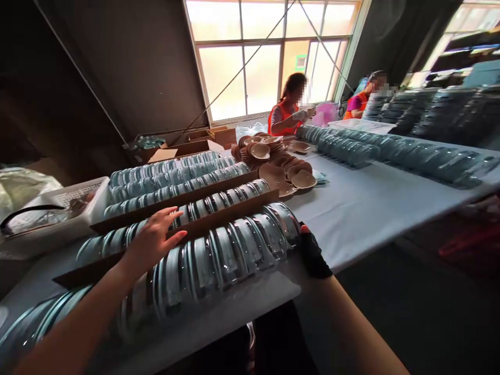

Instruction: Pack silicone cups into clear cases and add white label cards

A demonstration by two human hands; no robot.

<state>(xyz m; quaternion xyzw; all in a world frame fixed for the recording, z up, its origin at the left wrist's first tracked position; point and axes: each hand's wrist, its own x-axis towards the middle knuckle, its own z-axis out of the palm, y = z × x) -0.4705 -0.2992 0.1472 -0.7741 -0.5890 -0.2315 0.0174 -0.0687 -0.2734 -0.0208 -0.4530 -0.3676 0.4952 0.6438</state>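
A long row of clear, curved plastic pieces (222, 255), standing close against one another, runs across the near side of the white-covered table. Over the left part of this row is my left hand (156, 234), bare, its fingers spread and nothing in them. Its fingertips are near a second row of similar pieces (207, 205), which is edged by brown cardboard strips (226, 213). At the right end of the near row, my right hand (313, 255) wears a black fingerless glove. Its thumb is beside the last piece; the other fingers are hidden.
Brown shallow dishes (273, 177) lie heaped mid-table. More plastic rows (172, 179) stand behind, and others (410, 153) at the far right. A white basket (97, 200) is at left, cardboard boxes (195, 148) beyond. Two people in orange vests (282, 114) sit near the window.
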